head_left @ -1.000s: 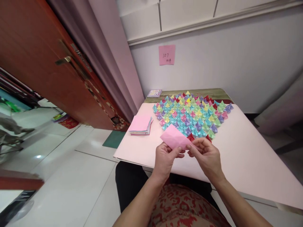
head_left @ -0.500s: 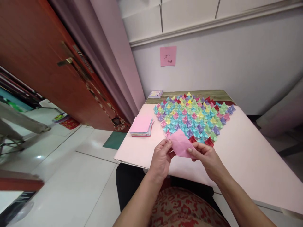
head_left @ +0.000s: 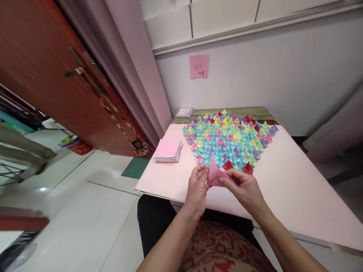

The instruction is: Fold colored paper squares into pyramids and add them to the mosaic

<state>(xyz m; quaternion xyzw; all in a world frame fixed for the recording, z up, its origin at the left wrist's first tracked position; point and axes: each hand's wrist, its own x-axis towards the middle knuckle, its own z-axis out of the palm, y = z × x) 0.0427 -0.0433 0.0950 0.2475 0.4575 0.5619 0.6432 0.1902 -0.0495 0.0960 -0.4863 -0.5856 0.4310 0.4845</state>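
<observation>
Left grip [head_left: 197,187] and right grip [head_left: 244,187] pinch the paper [head_left: 214,173] at opposite sides. It should prove light, pliable, easily creased: hold edges gently.

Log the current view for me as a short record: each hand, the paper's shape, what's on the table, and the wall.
Left hand: pinching the left side of the pink paper
Right hand: pinching its right side
Paper shape: folded, one point upward
Table: paper stack at left, pink on top; many multicoloured folded pieces beyond the hands
Wall: pink note, handwritten "357"
</observation>
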